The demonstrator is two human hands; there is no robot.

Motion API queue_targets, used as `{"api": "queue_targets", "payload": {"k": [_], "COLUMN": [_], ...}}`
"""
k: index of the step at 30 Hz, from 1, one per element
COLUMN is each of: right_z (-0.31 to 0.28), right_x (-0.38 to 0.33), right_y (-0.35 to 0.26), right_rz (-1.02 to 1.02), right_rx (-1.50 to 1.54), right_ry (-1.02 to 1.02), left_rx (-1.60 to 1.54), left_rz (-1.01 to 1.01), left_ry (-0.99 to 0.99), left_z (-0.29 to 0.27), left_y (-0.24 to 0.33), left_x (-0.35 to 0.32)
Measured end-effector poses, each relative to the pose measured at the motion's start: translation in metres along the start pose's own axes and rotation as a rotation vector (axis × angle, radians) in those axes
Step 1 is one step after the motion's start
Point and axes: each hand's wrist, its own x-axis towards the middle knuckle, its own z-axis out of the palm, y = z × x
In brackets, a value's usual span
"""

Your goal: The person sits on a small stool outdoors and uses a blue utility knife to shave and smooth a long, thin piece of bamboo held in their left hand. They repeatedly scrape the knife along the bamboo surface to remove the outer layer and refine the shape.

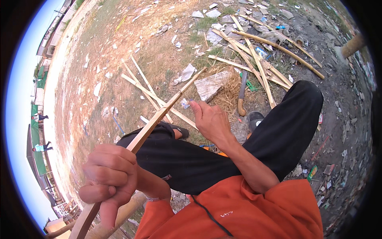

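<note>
A long, pale strip of split bamboo (pixel 148 130) slants from the lower left up toward the middle. My left hand (pixel 109 175) is wrapped round its lower part. My right hand (pixel 215 123) is closed, thumb pointing up and left, a little to the right of the strip; whatever its fingers may hold is hidden. Beyond that hand, a weathered wood block (pixel 212 85) lies on the ground. Just right of the block is a machete (pixel 242 93) with a dark blade and a wooden handle toward me.
Crossed bamboo strips (pixel 153 97) lie ahead to the left, and a larger pile of strips (pixel 254 59) to the right. A thick pole (pixel 123 213) passes beneath me. Litter covers the dirt; a post (pixel 352 46) stands far right. Two people (pixel 41 147) are far left.
</note>
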Motion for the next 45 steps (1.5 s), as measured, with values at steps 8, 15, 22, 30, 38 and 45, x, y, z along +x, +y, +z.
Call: {"api": "queue_targets", "payload": {"k": [8,15,22,30,38,45], "right_z": [0.012,0.023,0.037,0.036,0.042,0.055], "right_x": [0.011,0.016,0.019,0.023,0.031,0.049], "right_y": [0.012,0.019,0.044,0.033,0.058,0.075], "right_rz": [0.033,0.034,0.098,0.110,0.160,0.150], "right_rx": [0.043,0.007,-0.066,-0.006,-0.063,-0.131], "right_ry": [-0.025,0.030,0.007,0.036,-0.029,-0.025], "left_rx": [-0.027,0.027,0.003,-0.017,0.006,0.015], "left_rz": [-0.049,-0.053,-0.019,0.032,-0.001,0.036], "left_ry": [0.041,0.077,0.046,0.034,0.035,0.057], "left_z": [0.000,-0.002,0.001,0.000,0.006,0.006], "left_y": [-0.003,-0.002,-0.002,-0.005,-0.004,-0.006], "left_x": [0.000,0.000,0.000,0.000,0.001,0.007]}}
